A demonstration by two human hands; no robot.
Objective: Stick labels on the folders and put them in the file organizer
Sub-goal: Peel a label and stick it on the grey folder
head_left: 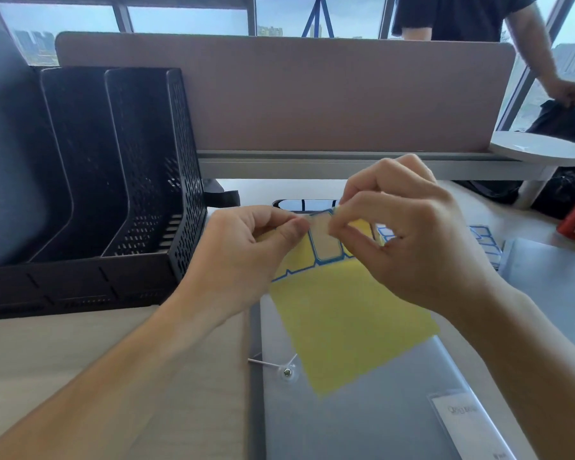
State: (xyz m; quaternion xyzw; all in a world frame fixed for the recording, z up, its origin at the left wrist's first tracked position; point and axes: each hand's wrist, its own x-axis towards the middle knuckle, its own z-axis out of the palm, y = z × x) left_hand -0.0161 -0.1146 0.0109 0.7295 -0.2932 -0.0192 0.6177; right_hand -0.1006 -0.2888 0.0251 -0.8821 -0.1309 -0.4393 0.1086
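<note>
My left hand pinches the top left edge of a yellow label sheet and holds it up over a grey translucent folder lying on the desk. My right hand pinches the upper end of a blue-bordered label that sits on the sheet's top strip. The black mesh file organizer stands at the left, and a grey folder is upright in its leftmost slot.
More blue-bordered label sheets lie at the right beside a second grey folder. A phone lies behind my hands. A pink desk divider runs across the back; a person stands behind it at the right.
</note>
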